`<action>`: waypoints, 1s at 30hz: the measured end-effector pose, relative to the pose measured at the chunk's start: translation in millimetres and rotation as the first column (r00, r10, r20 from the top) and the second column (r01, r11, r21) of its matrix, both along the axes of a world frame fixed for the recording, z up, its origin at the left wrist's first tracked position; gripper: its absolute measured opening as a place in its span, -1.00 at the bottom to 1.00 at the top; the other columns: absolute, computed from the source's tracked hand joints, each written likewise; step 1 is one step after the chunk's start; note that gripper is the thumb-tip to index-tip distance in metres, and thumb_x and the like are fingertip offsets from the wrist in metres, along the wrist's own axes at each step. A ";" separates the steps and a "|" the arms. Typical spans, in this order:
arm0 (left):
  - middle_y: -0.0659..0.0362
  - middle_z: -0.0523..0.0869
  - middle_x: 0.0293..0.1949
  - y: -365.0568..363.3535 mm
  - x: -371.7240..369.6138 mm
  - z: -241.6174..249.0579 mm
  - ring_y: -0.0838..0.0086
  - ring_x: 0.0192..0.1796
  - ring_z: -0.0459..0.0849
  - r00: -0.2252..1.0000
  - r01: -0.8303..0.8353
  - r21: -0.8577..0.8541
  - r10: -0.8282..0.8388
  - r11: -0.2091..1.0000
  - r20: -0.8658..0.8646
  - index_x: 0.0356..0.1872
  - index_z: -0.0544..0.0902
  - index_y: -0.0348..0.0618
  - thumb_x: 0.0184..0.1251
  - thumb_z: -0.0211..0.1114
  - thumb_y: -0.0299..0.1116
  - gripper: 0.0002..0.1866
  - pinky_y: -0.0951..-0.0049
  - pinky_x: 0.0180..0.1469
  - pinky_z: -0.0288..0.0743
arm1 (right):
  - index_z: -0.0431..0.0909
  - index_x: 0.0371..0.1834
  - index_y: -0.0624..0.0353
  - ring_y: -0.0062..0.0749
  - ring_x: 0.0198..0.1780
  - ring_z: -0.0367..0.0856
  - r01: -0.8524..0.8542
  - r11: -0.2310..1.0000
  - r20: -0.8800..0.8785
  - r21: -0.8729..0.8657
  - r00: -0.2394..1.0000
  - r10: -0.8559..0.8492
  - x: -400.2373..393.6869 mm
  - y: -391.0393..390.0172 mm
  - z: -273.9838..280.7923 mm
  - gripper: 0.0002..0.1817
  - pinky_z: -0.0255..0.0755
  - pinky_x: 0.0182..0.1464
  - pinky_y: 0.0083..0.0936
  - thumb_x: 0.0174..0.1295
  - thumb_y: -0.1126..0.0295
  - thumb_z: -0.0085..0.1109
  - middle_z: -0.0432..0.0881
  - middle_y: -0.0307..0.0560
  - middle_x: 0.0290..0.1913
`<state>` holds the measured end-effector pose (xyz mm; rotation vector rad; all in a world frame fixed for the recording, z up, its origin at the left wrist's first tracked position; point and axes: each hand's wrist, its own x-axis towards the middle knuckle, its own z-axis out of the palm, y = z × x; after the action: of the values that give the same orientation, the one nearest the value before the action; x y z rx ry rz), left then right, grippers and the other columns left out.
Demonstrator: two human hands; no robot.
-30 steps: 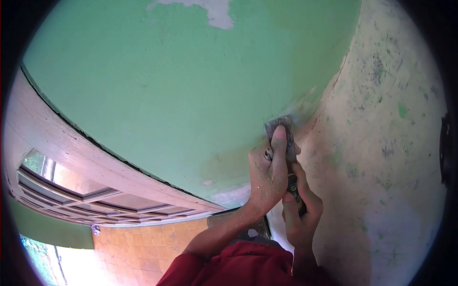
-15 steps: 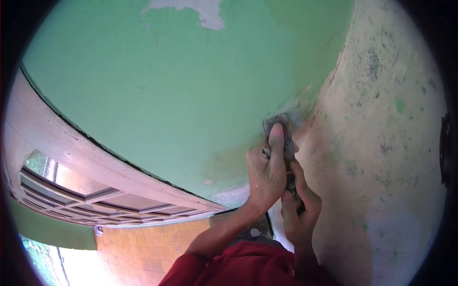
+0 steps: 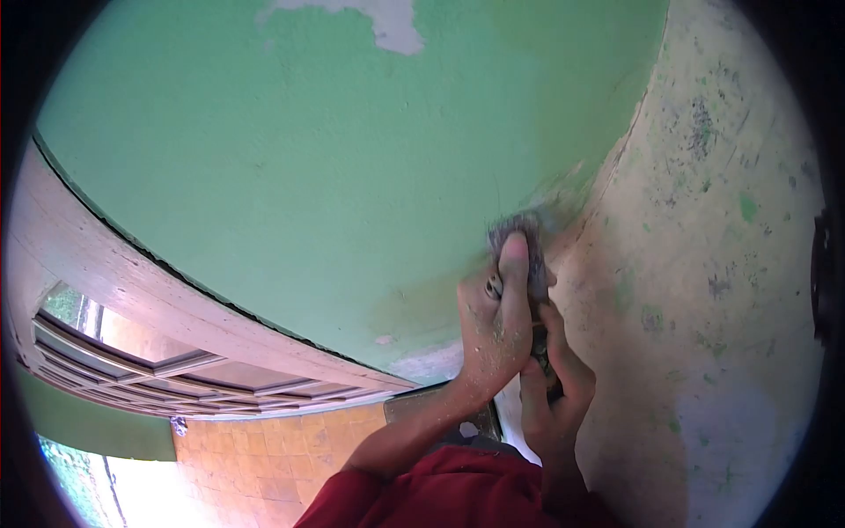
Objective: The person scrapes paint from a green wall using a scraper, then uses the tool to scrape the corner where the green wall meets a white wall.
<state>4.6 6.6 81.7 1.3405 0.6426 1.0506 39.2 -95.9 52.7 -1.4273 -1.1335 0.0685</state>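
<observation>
1. The scraper (image 3: 533,255) is at the green wall (image 3: 264,211), its upper end near the ragged edge (image 3: 609,167) where the green meets the pale wall (image 3: 739,290). Its blade outline is more blurred now than in either earlier frame.
2. The left hand (image 3: 497,327) pinches the blade, thumb laid lengthwise along its face; the fingers behind are mostly hidden. This grasp matches the one seen half a second and a second ago.
3. The right hand (image 3: 563,396) is wrapped around the dark handle (image 3: 554,385), just below the left hand, with the thumb along the near side. It too holds as before.
4. In the picture, both hands and the scraper sit slightly farther right than half a second ago. The peeled patch (image 3: 400,26) at the top has shifted right as well, so the camera has moved; against the wall, the scraper's place is nearly the same.
5. The worn patch (image 3: 568,187) beside the blade shows no clear change.
6. Pale crumbs cling to the back of the left hand, as they did earlier, and a ring (image 3: 494,286) shows on that hand.
7. The window frame (image 3: 204,359) and tiled floor (image 3: 264,458) at lower left look unchanged.
</observation>
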 end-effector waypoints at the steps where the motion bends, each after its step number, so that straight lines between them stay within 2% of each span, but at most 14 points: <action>1: 0.18 0.58 -0.68 -1.5 -0.7 11.2 0.56 -0.64 0.57 1.000 0.011 -0.050 -0.009 0.999 0.027 -0.49 0.58 -0.32 0.62 -0.03 0.08 -0.36 0.54 -0.56 0.39 | 0.36 0.38 0.49 -0.54 -0.29 0.56 -0.012 1.000 -0.012 -0.015 1.000 0.012 0.1 -2.1 4.6 -0.44 0.40 -0.25 -0.60 0.31 0.46 0.03 0.69 0.03 -0.21; 3: 0.19 0.58 -0.68 -1.6 -1.2 12.8 0.56 -0.64 0.56 0.998 0.022 -0.080 -0.017 0.997 0.062 -0.50 0.58 -0.33 0.63 -0.03 0.08 -0.35 0.54 -0.56 0.39 | 0.36 0.38 0.49 -0.57 -0.36 0.53 -0.012 1.000 0.009 0.013 1.000 0.012 0.8 -4.2 -9.9 -0.44 0.38 -0.30 -0.60 0.32 0.44 0.04 0.66 -0.03 -0.28; 5: 0.19 0.57 -0.68 -2.4 -2.3 8.2 0.57 -0.63 0.55 1.000 0.016 -0.045 -0.015 0.999 0.006 -0.51 0.59 -0.33 0.63 -0.02 0.06 -0.36 0.54 -0.55 0.39 | 0.35 0.39 0.48 -0.61 -0.42 0.50 -0.008 0.999 0.045 0.052 0.999 0.005 1.0 -4.7 -13.9 -0.43 0.36 -0.35 -0.61 0.34 0.42 0.04 0.63 -0.10 -0.34; 7: 0.20 0.56 -0.67 -0.6 -1.9 2.0 0.58 -0.62 0.55 1.000 0.008 0.009 -0.008 1.000 0.005 -0.50 0.60 -0.34 0.63 -0.01 0.05 -0.37 0.54 -0.56 0.38 | 0.31 0.43 0.46 -0.72 -0.56 0.37 -0.074 0.996 -0.207 -0.053 0.976 0.062 -2.9 -9.9 -17.1 -0.41 0.23 -0.49 -0.65 0.39 0.36 0.06 0.53 -0.24 -0.45; 8: 0.21 0.56 -0.67 -0.1 -1.0 7.0 0.60 -0.62 0.54 1.000 -0.005 0.059 0.005 0.998 0.003 -0.50 0.60 -0.34 0.63 0.00 0.04 -0.37 0.55 -0.56 0.37 | 0.31 0.43 0.46 -0.72 -0.56 0.37 -0.071 0.996 -0.209 -0.054 0.976 0.058 -4.2 -9.2 -11.5 -0.41 0.23 -0.49 -0.65 0.39 0.36 0.06 0.53 -0.24 -0.45; 10: 0.23 0.56 -0.67 -1.6 -2.4 12.4 0.61 -0.61 0.52 1.000 0.011 0.031 -0.011 0.999 -0.013 -0.50 0.60 -0.33 0.63 0.00 0.03 -0.38 0.55 -0.56 0.34 | 0.31 0.40 0.51 -0.33 -0.04 0.67 -0.101 0.995 -0.377 -0.019 0.922 0.086 -12.8 -8.7 2.7 -0.43 0.50 0.04 -0.50 0.30 0.57 0.01 0.67 0.20 0.00; 12: 0.24 0.55 -0.67 0.1 -3.8 13.9 0.63 -0.61 0.50 1.000 0.023 0.028 -0.023 0.999 -0.003 -0.50 0.61 -0.32 0.63 0.00 0.01 -0.40 0.55 -0.56 0.32 | 0.29 0.41 0.51 -0.38 -0.04 0.65 -0.115 0.993 -0.396 -0.005 0.913 0.104 -17.5 -11.3 -1.2 -0.43 0.48 0.03 -0.53 0.31 0.57 0.01 0.67 0.16 0.00; 15: 0.26 0.55 -0.66 2.4 -2.4 8.0 0.65 -0.60 0.47 0.994 0.040 0.051 -0.035 0.998 -0.103 -0.50 0.61 -0.30 0.64 0.00 -0.01 -0.41 0.55 -0.55 0.29 | 0.27 0.43 0.50 -0.46 -0.04 0.62 -0.127 0.992 -0.428 0.015 0.896 0.121 -12.4 -8.2 -3.3 -0.43 0.46 0.01 -0.57 0.33 0.55 0.00 0.67 0.11 -0.01; 17: 0.27 0.54 -0.65 7.4 2.5 15.1 0.66 -0.59 0.45 0.998 0.039 0.180 -0.029 0.983 -0.060 -0.50 0.62 -0.29 0.64 0.00 -0.01 -0.42 0.54 -0.53 0.30 | 0.25 0.44 0.50 -0.48 -0.04 0.61 -0.138 0.990 -0.461 0.010 0.878 0.127 -10.5 -8.4 -3.1 -0.42 0.46 0.01 -0.58 0.35 0.55 -0.01 0.66 0.10 -0.02; 20: 0.27 0.55 -0.65 -1.9 1.8 12.9 0.65 -0.58 0.46 0.996 -0.015 0.114 0.025 0.993 -0.091 -0.48 0.62 -0.29 0.64 0.00 -0.01 -0.42 0.53 -0.52 0.32 | 0.25 0.45 0.48 -0.49 -0.07 0.60 -0.117 0.993 -0.445 0.030 0.887 0.118 -11.5 -9.2 0.5 -0.42 0.44 0.00 -0.59 0.35 0.55 -0.01 0.66 0.08 -0.02; 24: 0.26 0.56 -0.64 1.8 0.4 12.7 0.66 -0.56 0.47 0.991 0.015 0.113 0.000 0.993 -0.134 -0.46 0.63 -0.30 0.64 -0.01 -0.01 -0.43 0.52 -0.51 0.34 | 0.25 0.45 0.48 -0.49 -0.07 0.59 -0.149 0.989 -0.460 0.017 0.877 0.140 -5.7 -7.8 9.5 -0.42 0.43 0.00 -0.60 0.34 0.59 -0.02 0.66 0.09 -0.02; 27: 0.25 0.59 -0.62 2.5 1.6 23.4 0.65 -0.55 0.50 0.998 0.050 0.155 -0.042 0.987 -0.056 -0.45 0.63 -0.30 0.64 0.00 -0.02 -0.43 0.52 -0.50 0.36 | 0.25 0.45 0.49 -0.49 -0.07 0.59 -0.143 0.990 -0.434 -0.003 0.892 0.128 -11.3 -15.6 9.8 -0.42 0.44 0.00 -0.59 0.33 0.59 -0.03 0.66 0.11 -0.01; 29: 0.25 0.60 -0.61 -0.4 -1.3 3.9 0.64 -0.56 0.52 0.998 0.013 0.015 -0.012 1.000 -0.054 -0.45 0.63 -0.31 0.63 0.00 -0.01 -0.43 0.53 -0.51 0.36 | 0.25 0.45 0.50 -0.49 -0.07 0.59 -0.137 0.990 -0.401 -0.034 0.909 0.112 -9.2 -13.8 10.6 -0.42 0.44 0.00 -0.59 0.33 0.59 -0.02 0.66 0.13 -0.01; 30: 0.25 0.60 -0.61 1.8 2.2 8.9 0.64 -0.56 0.52 0.999 0.014 0.024 -0.013 1.000 -0.044 -0.45 0.63 -0.31 0.63 0.00 -0.01 -0.43 0.53 -0.51 0.36 | 0.26 0.44 0.50 -0.49 -0.07 0.59 -0.131 0.991 -0.358 -0.029 0.927 0.112 -6.8 -11.8 10.8 -0.42 0.45 0.00 -0.59 0.33 0.59 -0.02 0.66 0.13 -0.02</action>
<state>6.8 8.5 90.6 1.3904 0.6544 1.0227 32.4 -107.7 63.6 -1.3233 -0.9216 0.4317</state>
